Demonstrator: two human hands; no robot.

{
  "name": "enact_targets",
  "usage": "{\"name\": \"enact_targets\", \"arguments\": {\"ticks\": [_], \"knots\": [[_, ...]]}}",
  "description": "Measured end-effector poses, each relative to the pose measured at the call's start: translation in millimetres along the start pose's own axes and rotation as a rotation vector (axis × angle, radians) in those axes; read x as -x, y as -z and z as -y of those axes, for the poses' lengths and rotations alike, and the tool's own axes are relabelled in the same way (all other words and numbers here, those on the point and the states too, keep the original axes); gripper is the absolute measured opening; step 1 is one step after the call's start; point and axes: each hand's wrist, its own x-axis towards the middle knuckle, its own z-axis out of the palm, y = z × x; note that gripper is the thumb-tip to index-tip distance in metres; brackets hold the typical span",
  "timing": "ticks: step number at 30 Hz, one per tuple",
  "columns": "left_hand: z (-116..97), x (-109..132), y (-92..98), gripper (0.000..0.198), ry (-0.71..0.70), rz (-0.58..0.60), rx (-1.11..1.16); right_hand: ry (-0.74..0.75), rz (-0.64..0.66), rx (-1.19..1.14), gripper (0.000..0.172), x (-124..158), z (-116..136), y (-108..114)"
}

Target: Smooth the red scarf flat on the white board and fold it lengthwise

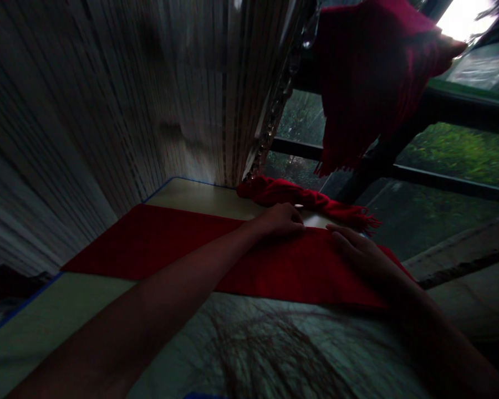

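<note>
A long red cloth (158, 244) lies flat across a pale table (58, 310) with a blue edge. My left hand (280, 220) rests on the cloth's far edge, fingers curled down onto the fabric. Close to its right, my right hand (360, 252) lies flat on the cloth near its right end, fingers spread. Just beyond both hands a second red cloth with a fringe (303, 197) lies bunched on the table's far side. A third red fringed cloth (370, 77) hangs above it.
A curtain of pale hanging threads (120, 105) rises along the table's far left side. Dark window bars (449, 183) and green plants (461, 149) show at the right. The scene is dim.
</note>
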Motion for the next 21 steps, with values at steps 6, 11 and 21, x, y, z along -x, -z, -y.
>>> {"name": "enact_targets", "arguments": {"ticks": [6,11,21], "knots": [[13.5,-10.5,4.4,0.028,0.073,0.094,0.206,0.057,0.006,0.032,0.051,-3.2,1.3,-1.6],[20.6,-17.8,9.5,0.027,0.195,0.272,0.383,0.049,-0.008,0.021,0.053,-2.5,-1.8,-3.1],[10.0,-21.6,20.3,0.038,0.292,0.558,0.476,0.068,-0.005,0.016,0.053,-2.7,1.1,-5.7]]}}
